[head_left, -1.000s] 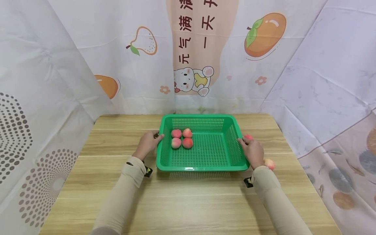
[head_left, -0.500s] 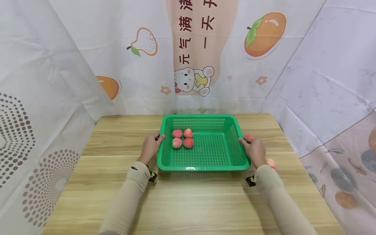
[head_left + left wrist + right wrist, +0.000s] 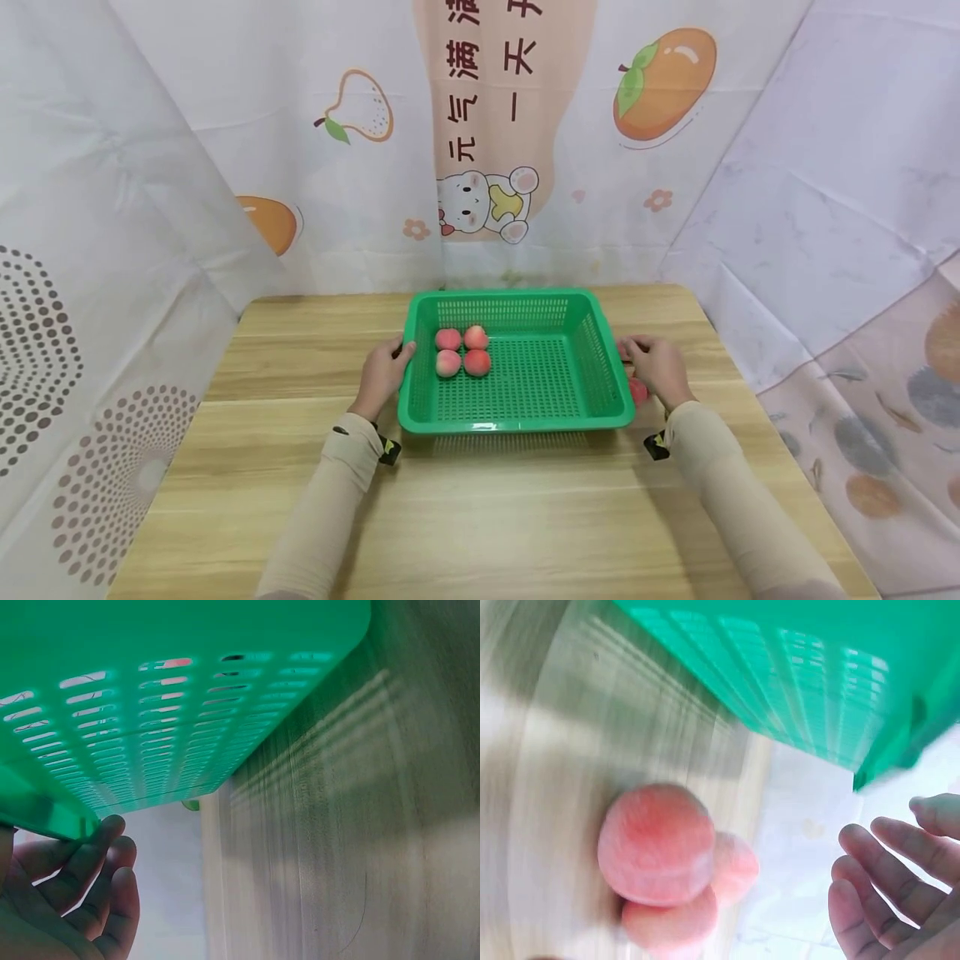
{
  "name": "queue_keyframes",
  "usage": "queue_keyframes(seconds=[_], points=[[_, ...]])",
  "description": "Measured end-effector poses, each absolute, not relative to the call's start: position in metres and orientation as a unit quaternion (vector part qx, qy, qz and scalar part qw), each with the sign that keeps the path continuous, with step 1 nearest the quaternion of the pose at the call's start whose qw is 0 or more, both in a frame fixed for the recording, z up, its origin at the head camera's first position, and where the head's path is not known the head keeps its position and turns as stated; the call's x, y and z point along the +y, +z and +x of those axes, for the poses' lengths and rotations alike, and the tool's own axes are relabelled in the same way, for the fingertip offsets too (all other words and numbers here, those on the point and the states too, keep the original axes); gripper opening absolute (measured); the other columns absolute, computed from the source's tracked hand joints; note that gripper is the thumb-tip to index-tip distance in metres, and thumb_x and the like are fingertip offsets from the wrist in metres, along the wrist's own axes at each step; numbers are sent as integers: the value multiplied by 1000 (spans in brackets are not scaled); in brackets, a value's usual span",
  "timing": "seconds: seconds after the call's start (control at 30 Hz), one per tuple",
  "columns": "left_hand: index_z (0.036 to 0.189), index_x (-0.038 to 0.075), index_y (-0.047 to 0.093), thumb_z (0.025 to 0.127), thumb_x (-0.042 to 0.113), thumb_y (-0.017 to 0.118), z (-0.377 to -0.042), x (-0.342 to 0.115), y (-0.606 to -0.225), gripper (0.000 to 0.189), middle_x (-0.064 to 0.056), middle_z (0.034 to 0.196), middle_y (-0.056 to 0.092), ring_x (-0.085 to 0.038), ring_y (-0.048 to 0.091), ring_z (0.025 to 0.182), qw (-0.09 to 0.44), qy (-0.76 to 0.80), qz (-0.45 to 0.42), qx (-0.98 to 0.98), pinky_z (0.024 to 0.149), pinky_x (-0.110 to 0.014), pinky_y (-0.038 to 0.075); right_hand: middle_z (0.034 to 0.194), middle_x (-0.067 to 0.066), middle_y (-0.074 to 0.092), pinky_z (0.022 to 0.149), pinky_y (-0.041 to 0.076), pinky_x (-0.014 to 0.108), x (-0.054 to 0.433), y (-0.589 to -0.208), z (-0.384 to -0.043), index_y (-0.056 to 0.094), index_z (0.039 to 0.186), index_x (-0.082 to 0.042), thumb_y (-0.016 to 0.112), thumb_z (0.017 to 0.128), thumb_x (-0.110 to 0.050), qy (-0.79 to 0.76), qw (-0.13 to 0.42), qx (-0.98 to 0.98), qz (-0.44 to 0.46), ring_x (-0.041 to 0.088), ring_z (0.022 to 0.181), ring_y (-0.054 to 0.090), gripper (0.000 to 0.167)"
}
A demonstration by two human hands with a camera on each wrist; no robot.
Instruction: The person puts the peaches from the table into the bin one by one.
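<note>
A green plastic basket (image 3: pixel 517 428) stands on the table with several red-pink peaches (image 3: pixel 477 362) grouped in its left part. My left hand (image 3: pixel 384 375) pinches the basket's left rim, thumb on top; in the left wrist view its fingers (image 3: pixel 112 855) curl under the edge. Just outside the right rim is my right hand (image 3: pixel 657 368), apart from the basket, its fingers (image 3: pixel 889 870) loosely bent and holding nothing. Below that hand, loose peaches (image 3: pixel 656 844) lie bunched on the table; in the head view one peach (image 3: pixel 637 391) shows between hand and basket, the others hidden.
The wood-grain table (image 3: pixel 480 517) extends in front of the basket and to both sides. A printed cloth (image 3: pixel 360 192) hangs behind the table's back edge, with further cloths at left and right.
My right hand has let go of the basket's right rim and shifted slightly right, over the loose peaches. The left hand keeps its hold; the basket stays nearly in place.
</note>
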State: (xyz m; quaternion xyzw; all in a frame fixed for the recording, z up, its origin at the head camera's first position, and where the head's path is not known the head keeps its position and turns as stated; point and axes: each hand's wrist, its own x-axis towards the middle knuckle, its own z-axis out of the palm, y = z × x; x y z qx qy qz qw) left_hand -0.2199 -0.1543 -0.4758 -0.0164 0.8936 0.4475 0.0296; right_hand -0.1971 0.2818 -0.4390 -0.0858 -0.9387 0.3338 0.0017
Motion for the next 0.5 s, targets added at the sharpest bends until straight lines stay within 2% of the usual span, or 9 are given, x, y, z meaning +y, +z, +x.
queue_keyframes(seconds=[0.17,0.37,0.5], points=[[144,4,46,103,37,45,-221,-154,-474,53,-20,139,55,-34,59,119,23,444,-18,895,96,-48,48,123,25,64,78,48,41,290,-433,-201,62,128,2,45,103,-34,316,11,-945,-82,32,93,61,47],[144,4,46,103,36,46,-219,-153,-474,52,-20,135,58,-32,61,112,19,450,-20,893,93,-47,49,124,26,63,94,47,55,300,-438,-203,64,123,4,48,102,-31,309,10,-947,-86,44,116,57,44],[144,4,46,104,35,45,-218,-153,-475,51,-20,136,58,-33,61,115,21,458,-21,888,94,-47,49,121,26,65,96,45,57,307,-443,-202,66,119,4,52,101,-28,303,16,-949,-92,45,118,56,39]])
